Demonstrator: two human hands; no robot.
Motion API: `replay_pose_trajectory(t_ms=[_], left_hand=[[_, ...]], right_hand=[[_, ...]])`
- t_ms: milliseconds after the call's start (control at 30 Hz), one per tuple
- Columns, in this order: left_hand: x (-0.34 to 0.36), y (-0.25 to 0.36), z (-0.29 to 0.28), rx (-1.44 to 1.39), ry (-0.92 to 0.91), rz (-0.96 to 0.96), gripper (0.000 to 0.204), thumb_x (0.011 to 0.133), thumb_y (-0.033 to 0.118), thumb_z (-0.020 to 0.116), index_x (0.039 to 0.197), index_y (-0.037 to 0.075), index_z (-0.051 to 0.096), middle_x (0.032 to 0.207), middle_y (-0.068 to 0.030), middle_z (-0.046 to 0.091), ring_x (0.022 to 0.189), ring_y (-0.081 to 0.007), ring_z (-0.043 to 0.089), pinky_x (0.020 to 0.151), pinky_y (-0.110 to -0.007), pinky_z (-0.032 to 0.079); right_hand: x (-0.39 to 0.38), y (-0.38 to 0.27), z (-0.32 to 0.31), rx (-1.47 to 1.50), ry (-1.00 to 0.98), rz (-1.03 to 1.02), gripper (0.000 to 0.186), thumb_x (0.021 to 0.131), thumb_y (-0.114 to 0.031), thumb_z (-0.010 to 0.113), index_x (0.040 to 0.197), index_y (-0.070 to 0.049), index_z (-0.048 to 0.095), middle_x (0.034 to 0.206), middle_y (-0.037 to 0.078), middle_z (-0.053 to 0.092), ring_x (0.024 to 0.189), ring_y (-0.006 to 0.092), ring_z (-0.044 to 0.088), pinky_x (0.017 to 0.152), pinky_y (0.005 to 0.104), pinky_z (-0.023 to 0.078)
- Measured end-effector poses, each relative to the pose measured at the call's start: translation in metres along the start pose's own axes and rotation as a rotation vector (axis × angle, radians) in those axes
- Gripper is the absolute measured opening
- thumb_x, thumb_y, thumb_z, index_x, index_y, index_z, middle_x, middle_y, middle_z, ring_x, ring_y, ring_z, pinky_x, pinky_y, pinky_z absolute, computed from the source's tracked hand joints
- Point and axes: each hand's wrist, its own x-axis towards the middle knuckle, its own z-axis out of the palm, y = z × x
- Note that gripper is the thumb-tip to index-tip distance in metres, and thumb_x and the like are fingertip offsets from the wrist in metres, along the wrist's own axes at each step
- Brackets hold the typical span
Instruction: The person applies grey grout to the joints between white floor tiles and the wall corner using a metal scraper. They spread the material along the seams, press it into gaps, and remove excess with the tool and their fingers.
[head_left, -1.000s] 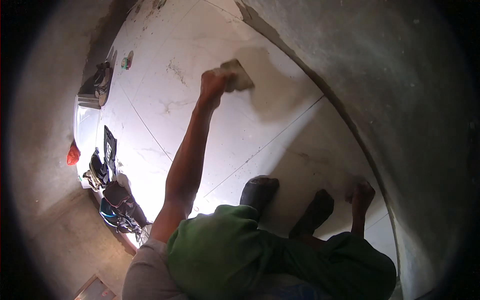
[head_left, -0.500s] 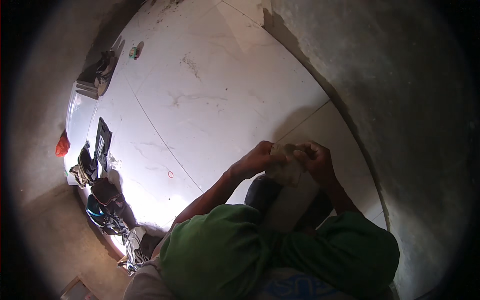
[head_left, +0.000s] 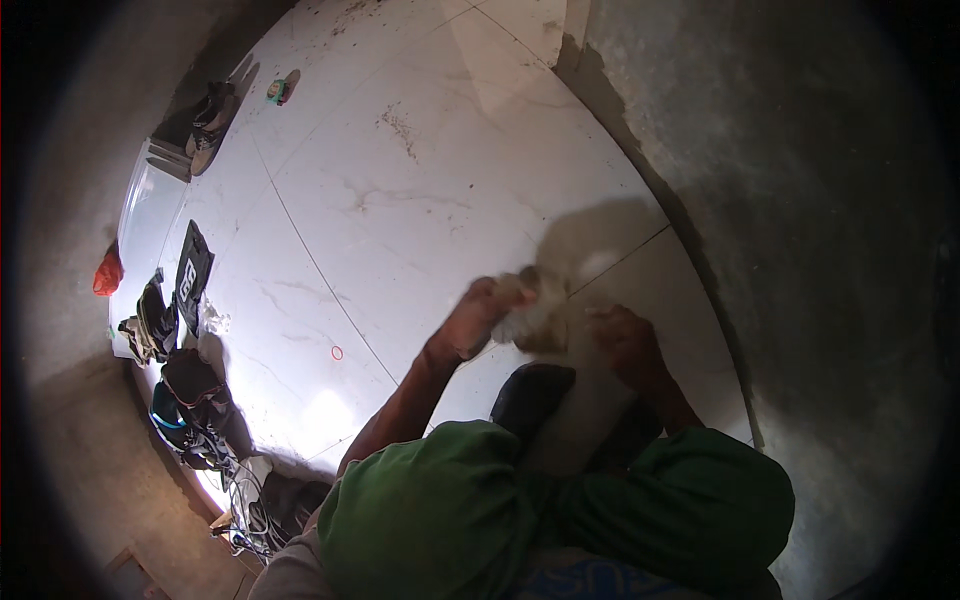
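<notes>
A pale yellowish-grey pad is in the left hand, whose fingers are closed on its left side; blur hides whether it is cloth or sponge. It is held in front of the knees, over the floor of pale, veined tiles. Just right of the grip is the right hand, seemingly apart from the pad, its fingers bent; whether they pinch anything cannot be told. Just below the grip is a dark shoe or sock, and nearer the body the person's green clothing. Left of the grip a small red ring lies on the tiles. Farther left are dark bags, with a pair of shoes up and to the left. A grey wall rises well to the right.
</notes>
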Motion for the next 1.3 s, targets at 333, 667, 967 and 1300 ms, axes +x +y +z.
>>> replay_pose_trajectory(t_ms=[333,667,967,1300], left_hand=[[0.067,0.064,-0.026,0.187,0.181,0.335,0.036,0.11,0.038,0.066,0.104,0.003,0.072,0.092,0.0006,0.069,0.081,-0.0069,0.058,0.071,-0.029,0.047],[0.234,0.101,0.005,0.498,0.625,0.628,0.035,0.112,0.031,0.059,0.115,-0.002,0.071,0.084,-0.0159,0.073,0.076,-0.0218,0.064,0.074,-0.039,0.052],[0.304,0.119,0.042,0.391,0.942,0.645,0.037,0.113,0.026,0.055,0.134,-0.001,0.068,0.088,-0.0254,0.075,0.078,-0.0401,0.074,0.077,-0.051,0.054],[0.333,0.093,0.071,0.586,0.83,0.711,0.071,0.096,0.004,0.06,0.163,-0.003,0.037,0.094,-0.0367,0.072,0.086,-0.0537,0.073,0.079,-0.056,0.056]], right_hand=[[-0.007,0.034,-0.041,-0.593,0.193,-0.226,0.049,0.1,-0.022,0.071,0.146,-0.006,0.063,0.158,0.024,0.053,0.14,0.0437,0.056,0.117,0.053,0.045],[-0.04,0.089,-0.037,-0.785,0.213,-0.159,0.062,0.107,-0.021,0.054,0.165,-0.004,0.042,0.172,0.028,0.035,0.16,0.0463,0.032,0.129,0.0636,0.026],[-0.041,0.092,-0.042,-0.737,0.204,-0.161,0.062,0.109,-0.028,0.052,0.166,-0.006,0.04,0.172,0.028,0.035,0.159,0.0477,0.034,0.128,0.0649,0.025],[-0.04,0.094,-0.041,-0.711,0.206,-0.168,0.062,0.106,-0.023,0.055,0.165,-0.007,0.042,0.171,0.028,0.035,0.159,0.0474,0.034,0.127,0.0664,0.027]])
